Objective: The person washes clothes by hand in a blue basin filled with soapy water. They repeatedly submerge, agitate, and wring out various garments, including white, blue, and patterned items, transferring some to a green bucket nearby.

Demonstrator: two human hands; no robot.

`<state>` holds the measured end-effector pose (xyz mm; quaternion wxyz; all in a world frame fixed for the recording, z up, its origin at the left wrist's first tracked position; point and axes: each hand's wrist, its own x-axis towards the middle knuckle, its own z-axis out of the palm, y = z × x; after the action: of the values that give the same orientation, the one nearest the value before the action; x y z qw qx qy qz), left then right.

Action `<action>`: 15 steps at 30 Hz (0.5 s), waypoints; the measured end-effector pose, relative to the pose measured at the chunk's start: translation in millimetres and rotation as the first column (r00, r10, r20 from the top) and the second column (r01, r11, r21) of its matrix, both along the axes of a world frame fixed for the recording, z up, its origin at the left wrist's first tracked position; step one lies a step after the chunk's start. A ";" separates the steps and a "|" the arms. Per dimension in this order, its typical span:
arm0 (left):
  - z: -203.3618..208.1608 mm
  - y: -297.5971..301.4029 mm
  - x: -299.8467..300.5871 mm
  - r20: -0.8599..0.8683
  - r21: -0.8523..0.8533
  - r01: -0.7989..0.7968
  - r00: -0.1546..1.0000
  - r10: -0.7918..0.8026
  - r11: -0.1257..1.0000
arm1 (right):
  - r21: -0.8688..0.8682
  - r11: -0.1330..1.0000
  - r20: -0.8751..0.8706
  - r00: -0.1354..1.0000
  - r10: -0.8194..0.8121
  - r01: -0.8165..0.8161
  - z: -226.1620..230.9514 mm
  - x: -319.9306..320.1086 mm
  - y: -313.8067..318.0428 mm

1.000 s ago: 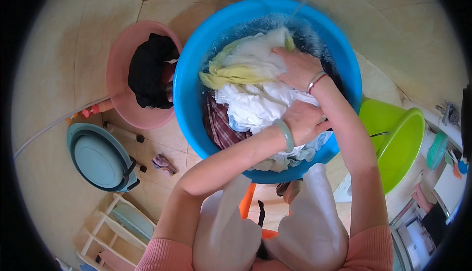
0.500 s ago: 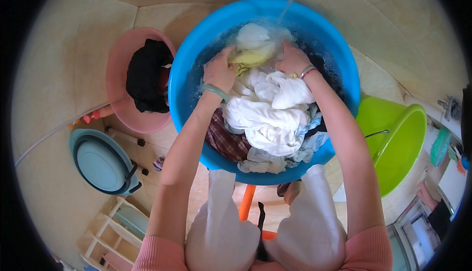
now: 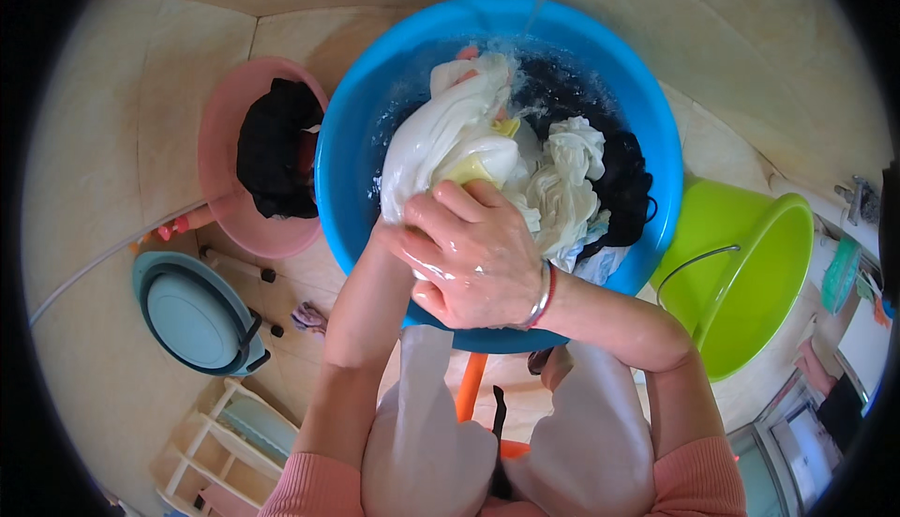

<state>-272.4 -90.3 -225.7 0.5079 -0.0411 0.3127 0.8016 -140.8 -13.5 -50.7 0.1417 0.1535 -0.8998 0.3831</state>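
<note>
A white wet garment (image 3: 436, 133) with pale yellow patches stretches across the left half of a large blue basin (image 3: 337, 198). It wraps my left hand (image 3: 468, 52), and only bits of skin show through at its far end; the finger pose is mostly hidden. Over the left wrist, my right hand (image 3: 478, 259) is closed, fingers curled round the near end of this garment. Beside it lies a crumpled white cloth (image 3: 572, 170). Black clothing (image 3: 623, 179) soaks in water on the basin's right side.
A thin stream of water (image 3: 541, 6) falls into the basin's far side. Left stand a pink basin (image 3: 220, 142) holding black clothing (image 3: 277, 147) and a blue-grey folding basin (image 3: 192, 315). A green bucket (image 3: 750, 283) stands right. Another person's arm (image 3: 817, 367) shows far right.
Both hands, apart in the far water before, now work on the white garment; the left is covered by it. My right hand has come nearer and left, over my left wrist. The cloth pile has shifted.
</note>
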 end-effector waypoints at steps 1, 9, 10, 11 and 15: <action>2.1 3.0 0.9 -0.097 -0.039 -0.028 0.995 0.024 0.999 | 0.008 0.999 -0.006 0.999 -0.045 0.045 -2.2 -2.3 -3.3; 71.0 9.0 51.1 0.066 0.159 -0.324 0.946 0.317 0.933 | -0.053 0.969 -0.206 0.947 -0.245 0.240 -34.6 -35.6 13.9; 62.7 10.1 56.9 -0.145 0.179 -0.336 0.921 0.362 0.925 | -0.096 0.965 -0.232 0.938 -0.259 0.243 -41.3 -39.4 16.8; 55.2 6.1 59.0 -0.117 0.096 -0.380 0.913 0.390 0.920 | -0.179 0.956 -0.242 0.931 -0.273 0.234 -46.3 -43.2 19.3; 54.5 5.1 58.7 -0.027 -0.244 -0.494 0.864 0.503 0.834 | -0.123 0.948 -0.102 0.946 -0.306 0.294 -78.5 -61.2 43.9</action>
<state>-213.7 -85.2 -171.1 0.2784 -0.1982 0.3771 0.8608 -202.1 30.4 -129.2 0.2600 0.0296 -0.8809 0.3943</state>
